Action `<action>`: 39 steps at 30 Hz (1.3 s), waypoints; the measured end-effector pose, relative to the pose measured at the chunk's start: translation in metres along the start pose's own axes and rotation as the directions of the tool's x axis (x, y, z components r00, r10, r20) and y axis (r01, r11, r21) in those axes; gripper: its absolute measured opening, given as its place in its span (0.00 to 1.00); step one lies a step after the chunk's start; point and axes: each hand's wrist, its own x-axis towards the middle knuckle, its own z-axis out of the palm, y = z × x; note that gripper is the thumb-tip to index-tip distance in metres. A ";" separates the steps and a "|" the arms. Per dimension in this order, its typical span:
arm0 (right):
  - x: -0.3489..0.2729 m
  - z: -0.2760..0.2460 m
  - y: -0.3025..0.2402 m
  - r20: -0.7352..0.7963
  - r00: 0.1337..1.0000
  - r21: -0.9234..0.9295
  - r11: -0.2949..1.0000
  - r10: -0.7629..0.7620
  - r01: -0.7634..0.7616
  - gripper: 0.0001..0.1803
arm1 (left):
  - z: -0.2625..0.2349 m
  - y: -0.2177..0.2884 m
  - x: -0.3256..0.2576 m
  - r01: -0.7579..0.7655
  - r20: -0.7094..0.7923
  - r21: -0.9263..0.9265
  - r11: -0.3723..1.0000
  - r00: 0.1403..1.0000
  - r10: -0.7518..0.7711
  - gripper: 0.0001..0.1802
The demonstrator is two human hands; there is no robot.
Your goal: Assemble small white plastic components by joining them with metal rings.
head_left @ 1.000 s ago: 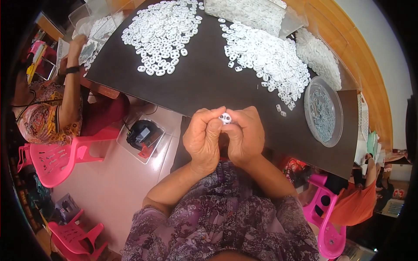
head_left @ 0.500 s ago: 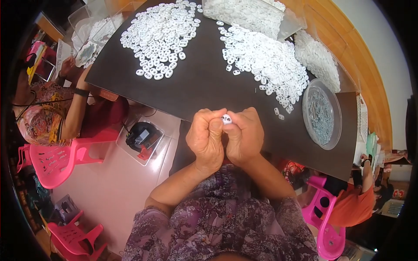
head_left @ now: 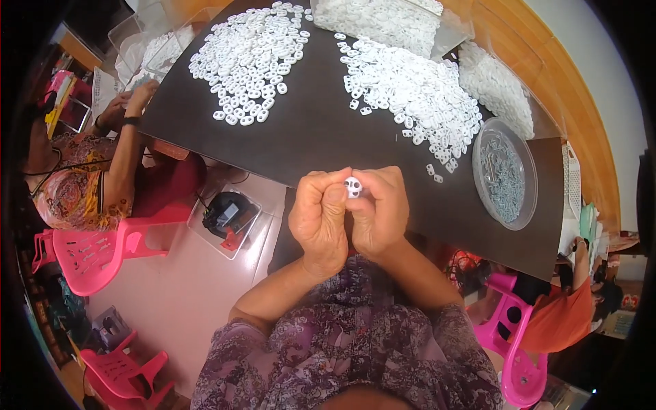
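My left hand (head_left: 318, 220) and my right hand (head_left: 382, 210) are pressed together over the near edge of the dark table (head_left: 321, 137). Between their fingertips they pinch one small white plastic piece (head_left: 352, 186) with two holes. Further out on the table lie a heap of white ring-like pieces (head_left: 249, 58) on the left and a heap of smaller white pieces (head_left: 413, 92) on the right. A round clear dish (head_left: 504, 173) with small metal parts stands to the right of my hands.
A person in a patterned top (head_left: 75, 178) sits at the left on a pink chair (head_left: 96, 249). Another person in orange (head_left: 557, 311) is at the right beside a pink chair (head_left: 512, 342). Clear bins (head_left: 389, 17) of white parts line the far side. A black device (head_left: 225, 212) sits in a tray on the floor.
My hands stay together on the white piece with only small finger shifts. The person at the left has moved their arm toward the table's left end.
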 end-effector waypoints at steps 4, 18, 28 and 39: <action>0.000 -0.003 -0.003 0.006 1.000 0.011 1.000 0.021 -0.021 0.16 | 0.000 0.001 -0.004 0.012 0.022 -0.022 1.000 1.000 -0.012 0.08; 0.000 0.006 0.000 -0.012 0.999 0.012 0.999 -0.044 0.044 0.13 | -0.002 -0.005 -0.001 -0.178 -0.015 0.112 0.978 0.983 0.181 0.08; -0.008 0.007 0.014 0.007 1.000 0.016 1.000 -0.007 0.007 0.10 | 0.001 -0.012 0.005 -0.112 0.033 0.239 0.965 0.994 0.107 0.06; 0.016 -0.050 0.015 0.001 0.990 -0.087 0.986 0.140 -0.140 0.07 | 0.003 0.011 0.010 0.147 0.318 0.166 0.975 0.928 -0.194 0.16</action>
